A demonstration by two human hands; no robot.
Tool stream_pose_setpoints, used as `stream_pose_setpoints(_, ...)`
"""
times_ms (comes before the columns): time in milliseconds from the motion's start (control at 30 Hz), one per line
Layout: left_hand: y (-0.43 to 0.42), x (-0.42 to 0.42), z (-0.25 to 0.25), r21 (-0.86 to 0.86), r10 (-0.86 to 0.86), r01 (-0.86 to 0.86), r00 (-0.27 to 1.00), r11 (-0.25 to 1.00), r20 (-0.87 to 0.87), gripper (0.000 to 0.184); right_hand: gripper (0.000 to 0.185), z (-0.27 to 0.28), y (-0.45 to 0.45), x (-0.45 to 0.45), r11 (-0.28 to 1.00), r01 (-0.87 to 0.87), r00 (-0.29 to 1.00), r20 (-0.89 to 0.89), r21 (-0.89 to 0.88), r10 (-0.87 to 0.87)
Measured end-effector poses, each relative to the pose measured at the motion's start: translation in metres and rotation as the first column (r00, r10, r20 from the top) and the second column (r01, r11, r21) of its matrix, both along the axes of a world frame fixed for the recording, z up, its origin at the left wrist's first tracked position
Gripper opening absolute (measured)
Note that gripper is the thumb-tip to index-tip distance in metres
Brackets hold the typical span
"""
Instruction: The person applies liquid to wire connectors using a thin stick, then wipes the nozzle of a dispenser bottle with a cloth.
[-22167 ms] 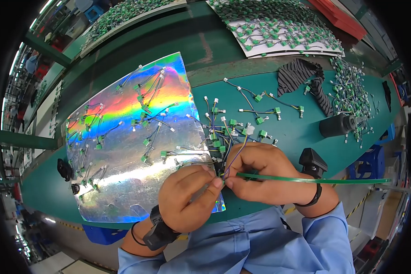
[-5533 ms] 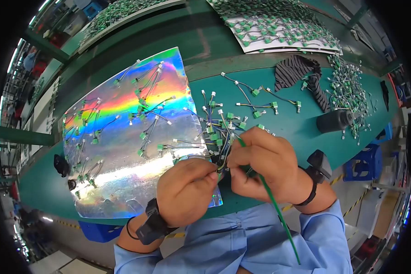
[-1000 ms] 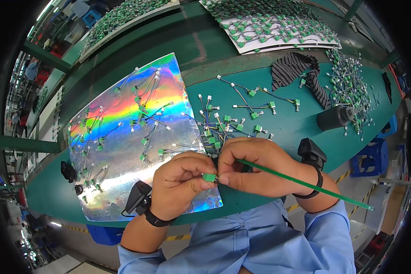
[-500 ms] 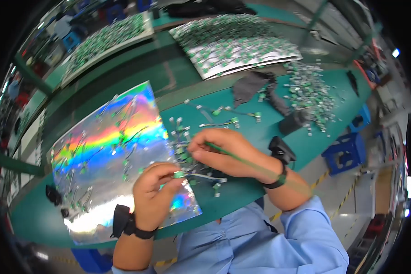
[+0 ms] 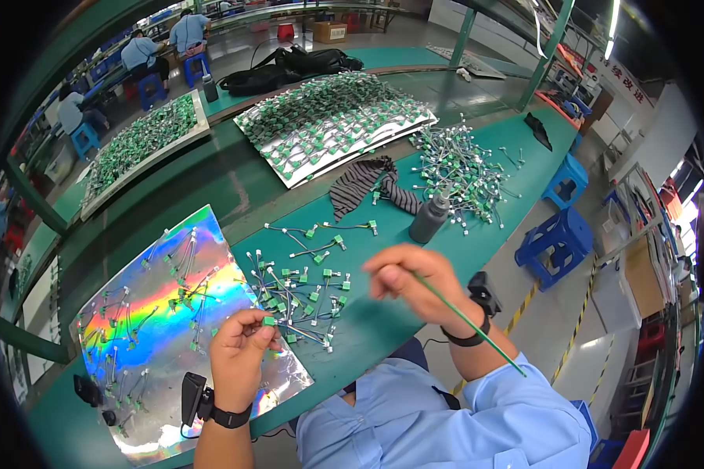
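Observation:
My left hand (image 5: 241, 348) pinches a small green connector with wire leads (image 5: 270, 321) over the right edge of a shiny rainbow-reflecting sheet (image 5: 172, 383). My right hand (image 5: 414, 283) is closed around a thin green stick (image 5: 477, 328), whose long end slants back over my wrist. The stick's other end near my fingertips is hidden or blurred. Between and beyond my hands lies a loose heap of similar wired connectors (image 5: 293, 289) on the green table (image 5: 368, 313). Several more are spread across the shiny sheet.
A dark bottle (image 5: 429, 219) stands by a striped cloth (image 5: 360, 184). A big pile of wired connectors (image 5: 465, 172) lies at the back right. Loaded white boards (image 5: 289, 176) sit behind. Blue stools (image 5: 555, 246) stand on the right; people in blue sit far left.
My head view has shifted, showing more of the far room. My right hand has drawn away from my left, rightward, with the stick. My left hand still pinches the connector.

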State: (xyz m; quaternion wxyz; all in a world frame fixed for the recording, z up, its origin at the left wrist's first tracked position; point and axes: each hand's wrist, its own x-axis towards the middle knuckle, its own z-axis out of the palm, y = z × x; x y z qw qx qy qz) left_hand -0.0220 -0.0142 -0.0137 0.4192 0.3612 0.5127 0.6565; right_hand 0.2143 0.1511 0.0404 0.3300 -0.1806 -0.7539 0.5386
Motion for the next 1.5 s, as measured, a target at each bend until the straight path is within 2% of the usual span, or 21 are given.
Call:
stream_pose_setpoints(67,0.000,0.002,-0.001,0.007,-0.014,0.014,1.000,1.000,-0.007,0.016,0.018,-0.005,0.006,0.021,0.987,0.160,0.986,-0.041,0.025,-0.159)
stream_pose_setpoints(133,0.000,0.003,-0.001,0.021,-0.026,0.026,1.000,0.999,-0.002,0.015,0.020,-0.018,0.017,0.038,0.904,0.407,0.914,-0.063,0.129,-0.402)
stream_pose_setpoints(267,-0.003,0.005,0.001,0.030,-0.049,0.048,0.999,0.998,0.021,0.017,0.027,-0.058,0.062,0.075,0.578,0.725,0.661,-0.145,0.374,-0.736)
stream_pose_setpoints(400,-0.002,0.006,-0.001,0.020,-0.062,0.062,0.998,0.998,0.019,0.020,0.035,-0.061,0.065,0.079,0.627,0.703,0.637,0.096,0.336,-0.765)
stream_pose_setpoints(500,0.001,0.006,-0.004,-0.030,-0.055,0.054,0.998,0.998,-0.028,0.020,0.033,-0.064,0.064,0.075,0.721,0.642,0.732,0.072,0.261,-0.677)
stream_pose_setpoints(600,0.003,0.003,-0.007,-0.084,-0.036,0.031,0.997,0.996,-0.065,0.020,0.029,-0.057,0.060,0.074,0.788,0.464,0.770,0.256,0.404,-0.584)
stream_pose_setpoints(700,0.006,-0.004,-0.017,-0.088,0.010,-0.022,0.991,0.996,-0.136,0.019,0.027,-0.060,0.046,0.064,0.778,0.469,0.595,0.502,0.418,-0.628)
stream_pose_setpoints(833,0.010,-0.006,-0.023,-0.126,0.086,-0.118,0.968,0.985,-0.238,0.019,0.038,-0.069,0.035,0.041,0.735,0.453,0.524,0.516,0.504,-0.677)
stream_pose_setpoints(867,0.011,-0.006,-0.023,-0.139,0.110,-0.152,0.956,0.978,-0.270,0.019,0.041,-0.067,0.032,0.037,0.733,0.456,0.542,0.496,0.505,-0.679)
stream_pose_setpoints(967,0.011,-0.008,-0.024,-0.038,0.169,-0.206,0.881,0.978,-0.442,0.019,0.043,-0.058,0.024,0.034,0.778,0.428,0.585,0.516,0.459,-0.626)
stream_pose_setpoints(1067,0.012,-0.006,-0.021,0.019,0.193,-0.217,0.823,0.976,-0.533,0.018,0.042,-0.051,0.024,0.030,0.772,0.363,0.741,0.340,0.521,-0.579)
stream_pose_setpoints(1167,0.012,-0.004,-0.024,0.036,0.185,-0.201,0.797,0.979,-0.575,0.018,0.038,-0.025,0.036,-0.003,0.680,0.290,0.833,0.171,0.674,-0.526)
stream_pose_setpoints(1233,0.012,-0.006,-0.021,0.033,0.181,-0.197,0.807,0.980,-0.562,0.019,0.029,-0.028,0.068,-0.029,0.435,0.226,0.721,0.150,0.872,-0.676)
stream_pose_setpoints(1300,0.010,-0.002,-0.016,0.027,0.190,-0.205,0.836,0.978,-0.515,0.019,0.024,-0.032,0.098,-0.048,0.443,0.159,0.542,0.296,0.882,-0.786)
stream_pose_setpoints(1333,0.010,-0.003,-0.019,0.052,0.204,-0.210,0.812,0.976,-0.547,0.019,0.023,-0.036,0.108,-0.058,0.452,0.119,0.441,0.361,0.884,-0.822)
stream_pose_setpoints(1433,0.009,-0.003,-0.015,0.061,0.194,-0.196,0.789,0.979,-0.583,0.017,0.020,-0.048,0.126,-0.067,0.446,0.068,0.352,0.397,0.893,-0.848)
stream_pose_setpoints(1500,0.009,-0.004,-0.013,0.032,0.184,-0.204,0.792,0.979,-0.583,0.017,0.019,-0.050,0.130,-0.068,0.476,0.062,0.340,0.429,0.877,-0.837)
